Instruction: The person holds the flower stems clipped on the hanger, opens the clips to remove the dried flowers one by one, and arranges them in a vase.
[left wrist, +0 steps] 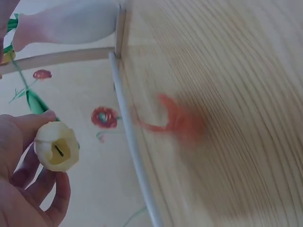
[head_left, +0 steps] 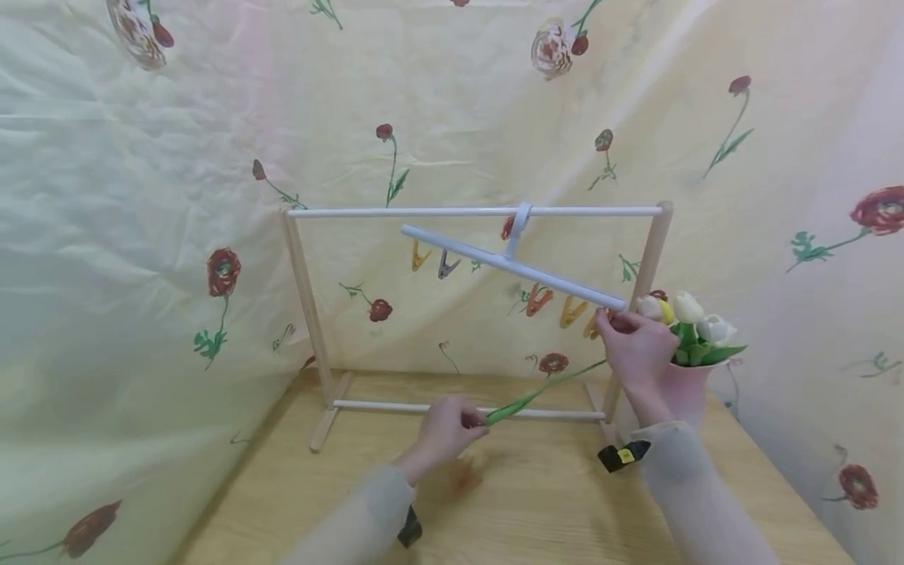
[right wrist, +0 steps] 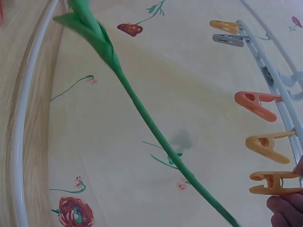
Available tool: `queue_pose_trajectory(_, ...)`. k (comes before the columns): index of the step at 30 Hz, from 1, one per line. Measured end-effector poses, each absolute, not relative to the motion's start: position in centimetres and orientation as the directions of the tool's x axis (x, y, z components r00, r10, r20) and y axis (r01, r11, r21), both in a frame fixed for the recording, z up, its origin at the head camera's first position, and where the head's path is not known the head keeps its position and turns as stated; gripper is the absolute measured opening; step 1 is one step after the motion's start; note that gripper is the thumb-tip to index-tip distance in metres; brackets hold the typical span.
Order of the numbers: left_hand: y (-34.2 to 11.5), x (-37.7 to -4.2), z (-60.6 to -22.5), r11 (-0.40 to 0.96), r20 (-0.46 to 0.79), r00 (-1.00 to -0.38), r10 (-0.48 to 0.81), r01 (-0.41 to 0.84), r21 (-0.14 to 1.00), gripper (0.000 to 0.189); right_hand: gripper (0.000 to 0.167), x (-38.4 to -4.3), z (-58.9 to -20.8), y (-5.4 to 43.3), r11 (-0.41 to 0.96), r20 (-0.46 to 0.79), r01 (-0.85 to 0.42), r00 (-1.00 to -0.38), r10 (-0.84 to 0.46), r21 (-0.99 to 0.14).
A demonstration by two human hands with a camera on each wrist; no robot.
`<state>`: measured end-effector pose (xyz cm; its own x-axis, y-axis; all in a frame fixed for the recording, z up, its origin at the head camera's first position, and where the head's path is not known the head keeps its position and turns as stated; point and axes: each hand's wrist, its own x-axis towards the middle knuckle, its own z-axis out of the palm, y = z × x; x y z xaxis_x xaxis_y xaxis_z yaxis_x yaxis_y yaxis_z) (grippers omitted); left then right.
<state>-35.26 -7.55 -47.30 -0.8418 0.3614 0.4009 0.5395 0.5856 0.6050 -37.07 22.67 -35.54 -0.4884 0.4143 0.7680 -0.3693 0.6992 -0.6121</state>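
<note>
My left hand grips an artificial tulip just below its pale cream-white head, which faces the left wrist camera. From there the green stem slants up to the right, its thin end near my right hand. That hand pinches the last yellow clothespin at the low right end of a white clip hanger. The hanger hangs tilted by its hook. Another yellow clothespin and an orange clothespin hang beside the pinched one. Farther left are a grey clothespin and a yellow one.
A wooden rack with white rods carries the hanger. Behind my right hand stands a pink-white vase of tulips. A blurred orange shape shows over the wooden table. Flower-patterned cloth encloses the space.
</note>
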Motion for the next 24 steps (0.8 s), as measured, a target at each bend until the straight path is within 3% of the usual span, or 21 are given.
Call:
queue_pose_trajectory(11, -12.1, -33.7, -45.1, 0.659, 0.389, -0.802, 0.453, 0.596, 0.459, 0.005, 0.033, -37.4, -36.6, 22.6, 0.637, 0.651, -0.271, -0.58, 0.49, -0.722)
queue_pose_trajectory(24, -13.3, -32.4, -43.3, 0.685, 0.416, -0.761, 0.498, 0.639, 0.348, 0.004, 0.043, -37.3, -37.3, 23.2, 0.586, 0.607, -0.27, -0.609, 0.511, -0.764)
